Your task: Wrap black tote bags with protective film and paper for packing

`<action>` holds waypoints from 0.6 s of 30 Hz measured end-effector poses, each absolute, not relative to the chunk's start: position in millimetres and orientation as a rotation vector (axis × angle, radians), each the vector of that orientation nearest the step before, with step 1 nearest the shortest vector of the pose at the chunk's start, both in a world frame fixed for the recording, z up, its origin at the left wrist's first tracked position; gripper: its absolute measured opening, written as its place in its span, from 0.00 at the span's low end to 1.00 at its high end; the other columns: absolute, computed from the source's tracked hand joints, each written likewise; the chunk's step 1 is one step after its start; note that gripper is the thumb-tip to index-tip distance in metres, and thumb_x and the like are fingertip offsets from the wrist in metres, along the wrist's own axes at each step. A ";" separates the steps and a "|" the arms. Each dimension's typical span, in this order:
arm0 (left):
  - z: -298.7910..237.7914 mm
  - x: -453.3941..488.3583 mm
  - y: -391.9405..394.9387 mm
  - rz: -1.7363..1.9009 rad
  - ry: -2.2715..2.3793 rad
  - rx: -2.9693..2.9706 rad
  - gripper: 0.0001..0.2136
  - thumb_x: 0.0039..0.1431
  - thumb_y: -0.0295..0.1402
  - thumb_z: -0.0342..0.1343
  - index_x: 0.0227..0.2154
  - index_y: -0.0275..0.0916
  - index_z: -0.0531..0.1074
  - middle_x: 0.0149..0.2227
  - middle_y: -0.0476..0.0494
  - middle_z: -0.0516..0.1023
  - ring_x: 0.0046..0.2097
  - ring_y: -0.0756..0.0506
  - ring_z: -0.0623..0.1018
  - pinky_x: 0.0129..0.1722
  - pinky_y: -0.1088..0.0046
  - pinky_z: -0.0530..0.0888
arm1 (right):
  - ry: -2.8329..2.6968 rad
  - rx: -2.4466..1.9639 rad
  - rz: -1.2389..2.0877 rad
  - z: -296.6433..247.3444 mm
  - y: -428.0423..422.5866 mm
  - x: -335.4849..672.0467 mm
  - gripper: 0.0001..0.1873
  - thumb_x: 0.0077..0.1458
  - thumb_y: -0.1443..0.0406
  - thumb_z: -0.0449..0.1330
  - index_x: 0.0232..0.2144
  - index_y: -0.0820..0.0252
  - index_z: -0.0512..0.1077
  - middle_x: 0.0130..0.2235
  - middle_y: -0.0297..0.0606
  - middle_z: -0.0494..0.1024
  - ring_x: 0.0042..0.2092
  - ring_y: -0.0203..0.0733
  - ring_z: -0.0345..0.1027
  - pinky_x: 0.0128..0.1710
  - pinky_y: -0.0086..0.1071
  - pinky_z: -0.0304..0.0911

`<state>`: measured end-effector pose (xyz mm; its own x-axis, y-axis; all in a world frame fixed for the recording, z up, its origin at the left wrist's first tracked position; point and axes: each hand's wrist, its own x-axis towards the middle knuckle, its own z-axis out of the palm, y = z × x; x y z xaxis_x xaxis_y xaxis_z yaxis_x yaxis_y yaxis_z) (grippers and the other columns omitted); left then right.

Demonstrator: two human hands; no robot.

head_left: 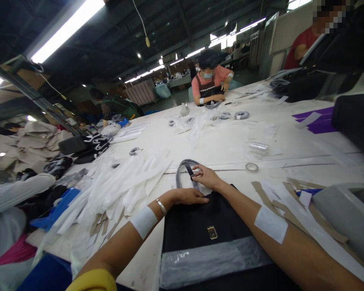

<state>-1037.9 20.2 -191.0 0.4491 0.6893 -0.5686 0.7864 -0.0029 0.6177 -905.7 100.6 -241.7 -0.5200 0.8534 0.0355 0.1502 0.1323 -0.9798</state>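
Observation:
A black bag (194, 226) lies in front of me, with a gold clasp (212, 232) and a band of clear plastic film (212, 258) across its front. Its looped handle (178, 176), wrapped in plastic, rises past the top edge. My left hand (191, 197) is closed over that edge, thumb on the front; its other fingers are partly hidden. Just above it, my right hand (208, 177) pinches a short black strap (189, 170) beside the handle. Both forearms carry white patches.
White foam strips (118, 186) pile up on the left. A tape roll (251, 167) and a clear plastic roll (259, 148) lie beyond the bag. At right are a grey container (346, 218), cardboard strips (303, 202) and a blue pen (307, 191). A co-worker (212, 83) sits across the table.

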 end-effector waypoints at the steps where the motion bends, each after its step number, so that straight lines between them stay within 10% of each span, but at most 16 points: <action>1: -191.9 -1038.4 18.6 -0.142 1.281 1.771 0.22 0.60 0.52 0.49 0.31 0.37 0.75 0.26 0.48 0.73 0.27 0.49 0.69 0.32 0.72 0.68 | -1.785 -0.971 1.429 -243.0 100.8 -906.2 0.21 0.44 0.68 0.64 0.43 0.56 0.68 0.29 0.31 0.77 0.34 0.40 0.73 0.35 0.31 0.67; 7: -187.0 -1045.3 4.3 0.023 1.213 1.728 0.19 0.63 0.45 0.50 0.50 0.38 0.69 0.50 0.42 0.73 0.48 0.44 0.72 0.51 0.68 0.67 | -1.782 -0.934 1.437 -237.9 98.2 -907.6 0.24 0.45 0.67 0.64 0.47 0.58 0.67 0.32 0.33 0.77 0.37 0.40 0.74 0.38 0.32 0.68; 18: -142.2 -1027.2 -24.8 -0.040 1.269 1.983 0.13 0.64 0.42 0.50 0.36 0.36 0.72 0.35 0.46 0.74 0.37 0.46 0.73 0.40 0.70 0.69 | -1.804 -0.684 1.309 -182.4 64.4 -893.8 0.24 0.48 0.68 0.63 0.50 0.56 0.71 0.41 0.37 0.79 0.37 0.39 0.75 0.41 0.34 0.72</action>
<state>-1027.2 -24.8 -142.2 0.5041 0.7622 -0.4061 0.7865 -0.2109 0.5805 -893.8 64.4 -182.4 -0.5442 0.7900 0.2823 -0.0236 0.3220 -0.9465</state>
